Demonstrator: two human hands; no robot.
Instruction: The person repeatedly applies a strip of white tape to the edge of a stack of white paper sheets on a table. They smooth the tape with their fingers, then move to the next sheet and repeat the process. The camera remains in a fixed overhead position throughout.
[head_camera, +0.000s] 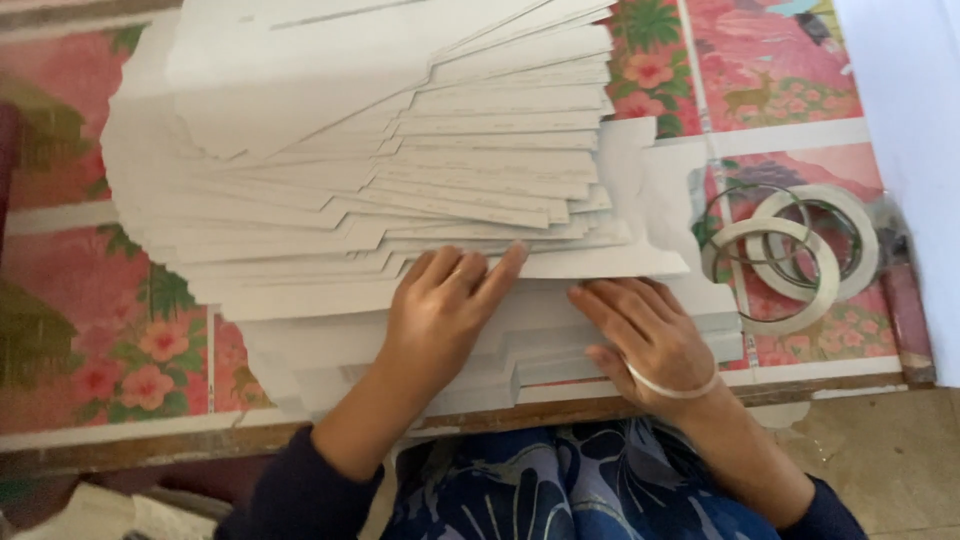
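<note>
While a fanned stack of white paper sheets (390, 170) spreads across the table (120, 440), the person's left hand (440, 310) lies flat on the nearest sheets at lower centre of the frame, fingers (500, 272) stretched out and released, pressing down rather than gripping. The right hand (645, 335) rests just beside it, lower right of centre, its fingers loosely curled over the sheet edges, touching but pinching nothing that can be seen; a ring of white tape (675, 385) circles that wrist like a bracelet, seemingly kept there to be within reach. Each sheet is set back a little from the one beneath, so that a narrow strip of every edge shows, an arrangement that appears to leave all the edges exposed at once. At centre right, well apart from the hands, several rolls of narrow white tape (800, 255) lie overlapping on the floral pink table cover (120, 330). Dark sleeves and a blue patterned garment (560, 490) fill the bottom of the frame, where the person sits close against the wooden table edge.
</note>
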